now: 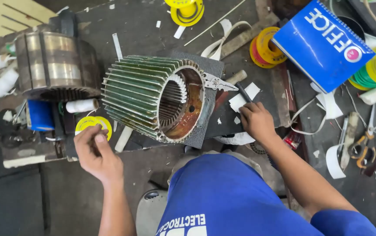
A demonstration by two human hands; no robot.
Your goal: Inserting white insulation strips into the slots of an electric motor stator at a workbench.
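Blue-clad knee, left hand [95, 153] pinched empty beside yellow spool [94, 124], right hand [256, 120] gripping black marker [243, 92], stator housing [153, 98] between.

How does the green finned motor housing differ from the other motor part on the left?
The green housing has painted green ribs outside; the left stator is bare grey-brown metal with smooth bands. The green housing lies with its rusty open end turned toward the right hand; the left stator shows its side, not its bore. The green housing sits on a dark pad; the left stator sits among clutter. Both are round with slotted cores.
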